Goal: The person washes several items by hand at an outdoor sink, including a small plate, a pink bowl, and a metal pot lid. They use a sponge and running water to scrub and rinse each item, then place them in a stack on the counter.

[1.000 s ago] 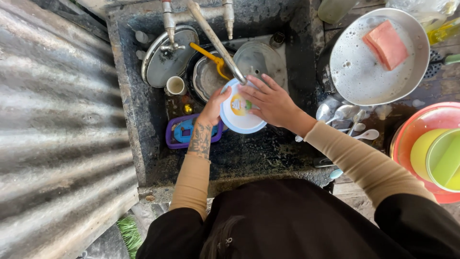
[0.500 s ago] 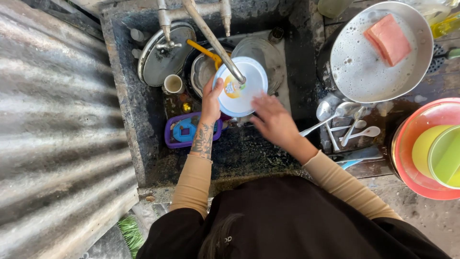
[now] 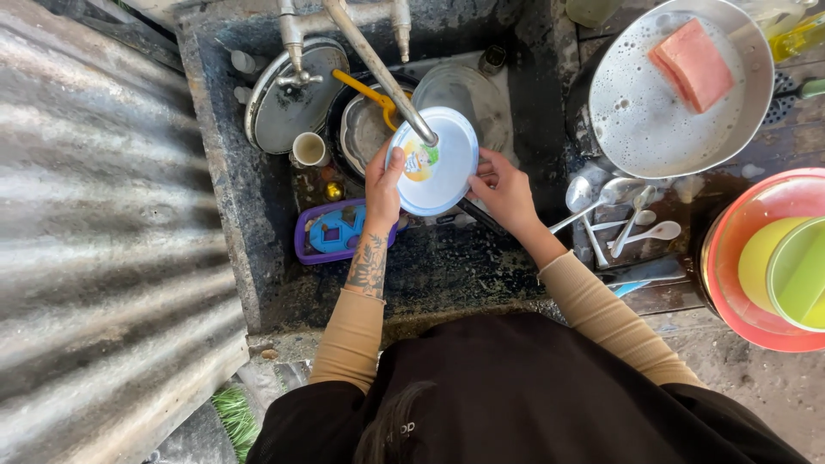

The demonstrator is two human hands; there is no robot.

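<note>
Both hands, left hand [image 3: 382,185] and right hand [image 3: 503,189], grip opposite rims of a small plate [image 3: 443,167] under the tap [image 3: 378,69]; judged light, rigid, wet-slippery.

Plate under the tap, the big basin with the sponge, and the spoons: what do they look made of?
Plate: probably plastic, glossy white with a pale blue rim and printed picture. Basin: metal, dull grey sheen under suds. Spoons: polished metal, mirror-like bowls.
</note>
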